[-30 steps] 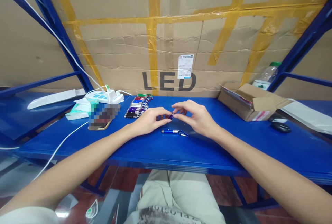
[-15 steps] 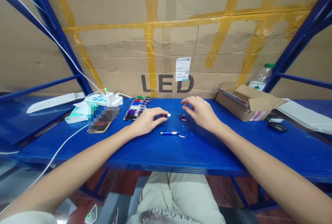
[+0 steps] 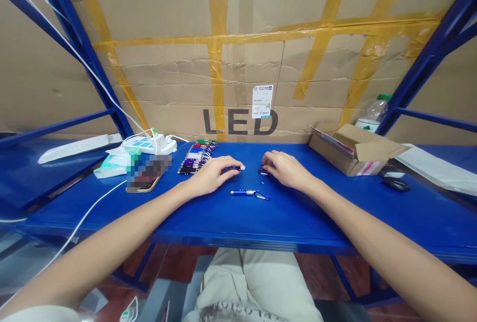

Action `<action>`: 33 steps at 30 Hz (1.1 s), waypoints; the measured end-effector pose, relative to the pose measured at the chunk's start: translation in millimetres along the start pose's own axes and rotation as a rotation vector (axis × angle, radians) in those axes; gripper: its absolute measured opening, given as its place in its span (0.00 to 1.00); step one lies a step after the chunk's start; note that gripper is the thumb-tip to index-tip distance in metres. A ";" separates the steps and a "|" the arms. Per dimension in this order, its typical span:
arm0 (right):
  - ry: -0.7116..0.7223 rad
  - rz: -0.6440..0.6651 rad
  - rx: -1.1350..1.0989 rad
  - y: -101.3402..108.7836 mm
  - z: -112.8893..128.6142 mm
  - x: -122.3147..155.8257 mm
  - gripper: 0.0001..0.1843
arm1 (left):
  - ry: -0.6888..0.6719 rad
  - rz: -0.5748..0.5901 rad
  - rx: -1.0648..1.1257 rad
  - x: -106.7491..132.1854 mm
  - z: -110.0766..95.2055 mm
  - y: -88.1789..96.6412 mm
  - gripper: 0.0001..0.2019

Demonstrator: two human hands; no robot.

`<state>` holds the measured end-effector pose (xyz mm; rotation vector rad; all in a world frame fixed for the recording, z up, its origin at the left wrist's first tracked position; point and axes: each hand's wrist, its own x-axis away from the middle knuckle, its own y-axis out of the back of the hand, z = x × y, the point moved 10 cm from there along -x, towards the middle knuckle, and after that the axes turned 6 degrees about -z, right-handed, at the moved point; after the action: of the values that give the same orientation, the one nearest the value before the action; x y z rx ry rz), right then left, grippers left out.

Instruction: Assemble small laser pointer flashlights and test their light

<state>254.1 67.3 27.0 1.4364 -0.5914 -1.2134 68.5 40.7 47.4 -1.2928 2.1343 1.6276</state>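
Note:
My left hand [image 3: 215,173] rests on the blue shelf top [image 3: 261,222], its fingers pinched round a small keychain flashlight [image 3: 239,167] whose white tip pokes out to the right. My right hand [image 3: 283,168] lies a little to the right, fingers curled down on a small purple clip piece [image 3: 263,171] on the surface. A blue keychain flashlight with its clip [image 3: 249,193] lies loose just in front of both hands.
A row of several coloured keychain flashlights [image 3: 196,157] lies left of my hands. Further left are a phone [image 3: 143,180], a white power strip [image 3: 148,142] and its cable. An open cardboard box [image 3: 356,149], a plastic bottle [image 3: 370,114] and a black mouse [image 3: 396,183] sit right.
My hands, joined on a small purple flashlight a second ago, have parted. The left keeps the flashlight body; the right lowered onto the clip piece on the shelf.

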 end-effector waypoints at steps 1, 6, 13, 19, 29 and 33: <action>-0.001 0.005 -0.002 -0.8 0.3 -0.1 0.03 | -0.006 0.006 0.004 0.0 0.1 -0.8 0.13; 0.012 0.006 -0.001 -3.3 1.9 -0.1 0.04 | -0.015 0.015 -0.015 0.2 0.4 -1.6 0.13; 0.051 -0.076 -0.103 2.5 1.7 -1.0 0.07 | -0.003 0.019 -0.031 0.3 -2.1 -1.4 0.14; 0.256 -0.289 -0.524 41.2 46.2 9.1 0.07 | 0.032 0.021 -0.028 1.7 2.6 -3.8 0.16; 0.281 -0.243 -0.568 40.1 60.6 14.5 0.04 | 0.076 0.027 0.030 0.9 -0.5 -4.8 0.16; 0.249 -0.233 -0.587 39.2 58.5 13.7 0.04 | 0.071 0.010 0.034 0.4 -2.9 -3.5 0.16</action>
<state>216.5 20.8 66.6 1.1390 0.1106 -1.2295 71.8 37.9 45.9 -1.3518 2.2028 1.5644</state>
